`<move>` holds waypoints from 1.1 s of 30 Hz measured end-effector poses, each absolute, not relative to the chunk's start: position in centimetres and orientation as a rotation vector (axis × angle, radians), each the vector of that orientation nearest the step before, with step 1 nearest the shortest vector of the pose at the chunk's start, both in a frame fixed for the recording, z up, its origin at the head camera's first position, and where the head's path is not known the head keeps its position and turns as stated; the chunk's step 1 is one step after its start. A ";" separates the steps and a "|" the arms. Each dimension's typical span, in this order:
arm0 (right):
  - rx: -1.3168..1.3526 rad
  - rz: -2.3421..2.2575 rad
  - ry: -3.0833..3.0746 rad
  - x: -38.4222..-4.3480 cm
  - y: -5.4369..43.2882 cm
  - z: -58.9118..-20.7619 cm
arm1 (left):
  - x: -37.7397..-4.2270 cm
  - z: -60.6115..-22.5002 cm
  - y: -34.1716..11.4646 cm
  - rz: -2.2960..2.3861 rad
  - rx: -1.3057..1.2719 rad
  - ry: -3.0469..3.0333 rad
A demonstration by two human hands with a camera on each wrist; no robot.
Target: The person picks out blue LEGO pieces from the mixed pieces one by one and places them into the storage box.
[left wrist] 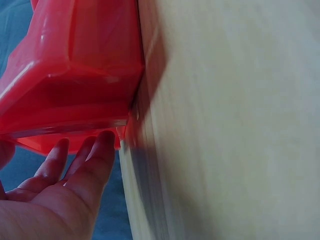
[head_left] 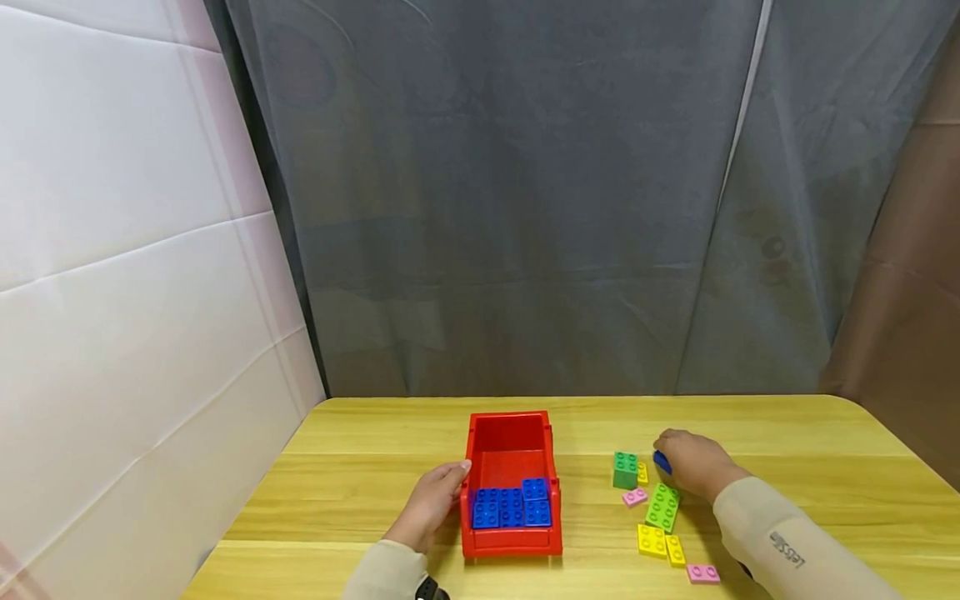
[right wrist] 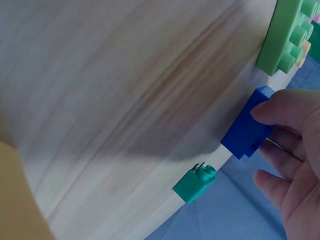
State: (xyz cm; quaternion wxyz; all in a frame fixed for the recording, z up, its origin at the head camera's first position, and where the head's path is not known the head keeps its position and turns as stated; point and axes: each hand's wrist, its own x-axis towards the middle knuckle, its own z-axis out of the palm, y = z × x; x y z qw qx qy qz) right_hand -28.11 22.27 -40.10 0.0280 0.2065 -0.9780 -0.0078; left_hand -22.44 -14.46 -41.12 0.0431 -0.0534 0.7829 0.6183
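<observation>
My left hand [head_left: 433, 502] is at the left side of a red plastic bin [head_left: 512, 543], thumb on its rim. In the left wrist view the fingers [left wrist: 95, 170] reach under the bin's lip. Several blue building blocks [head_left: 512, 508] lie studs up in the bin's near half. At the right, my right hand [head_left: 697, 462] pinches a blue building block [right wrist: 248, 125] between thumb and fingers, close to the tabletop. Near it in the right wrist view are a small teal block [right wrist: 195, 185] and a lime green block [right wrist: 280, 40].
Left of my right hand stand a green block [head_left: 626, 471], a yellow block [head_left: 642, 474] and a pink block [head_left: 634, 497]. Nearer the front lie yellow blocks [head_left: 652, 541] and another pink block [head_left: 702, 574]. A grey curtain [head_left: 487, 208] hangs behind the wooden table [head_left: 337, 492].
</observation>
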 end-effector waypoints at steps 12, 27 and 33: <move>0.618 -0.004 -3.032 -28.2 22.4 -40.1 | -22.4 -41.2 -14.4 1.918 -0.112 2.401; 0.631 0.014 -2.912 -28.1 22.8 -39.9 | -22.5 -41.3 -14.4 1.948 -0.094 2.378; 0.594 0.053 -2.892 -27.8 22.3 -39.1 | -22.5 -41.3 -14.4 1.911 -0.121 2.403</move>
